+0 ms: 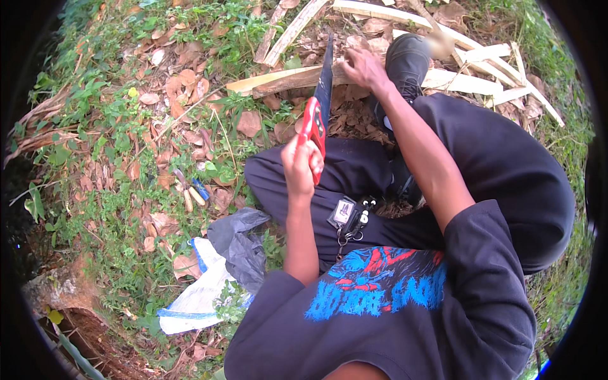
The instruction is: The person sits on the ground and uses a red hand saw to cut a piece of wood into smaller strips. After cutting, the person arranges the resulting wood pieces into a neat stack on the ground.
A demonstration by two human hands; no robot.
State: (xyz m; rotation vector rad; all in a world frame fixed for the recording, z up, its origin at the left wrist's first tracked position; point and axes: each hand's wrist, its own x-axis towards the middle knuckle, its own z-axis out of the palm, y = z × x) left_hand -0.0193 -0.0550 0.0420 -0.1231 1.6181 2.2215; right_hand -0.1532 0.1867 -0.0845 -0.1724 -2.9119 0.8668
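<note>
My left hand [303,166] is wrapped round the red handle of a handsaw [321,95]. The dark blade points away from me and lies across a wooden strip [285,83]. Just right of the blade, my right hand [367,68] grips the strip with bent fingers. A dark shoe [405,63] on my foot rests over the same strip, right of that hand, and hides part of it. How deep the blade sits in the wood cannot be made out.
Several pale split wood strips [506,73] lie at the far right, with more [294,31] at the far middle. Wooden-handled tools [190,195] lie left on leafy grass. A grey plastic bag [240,244] and a white sack [190,304] lie nearer. A keyring with a card holder [342,212] rests on my leg.
</note>
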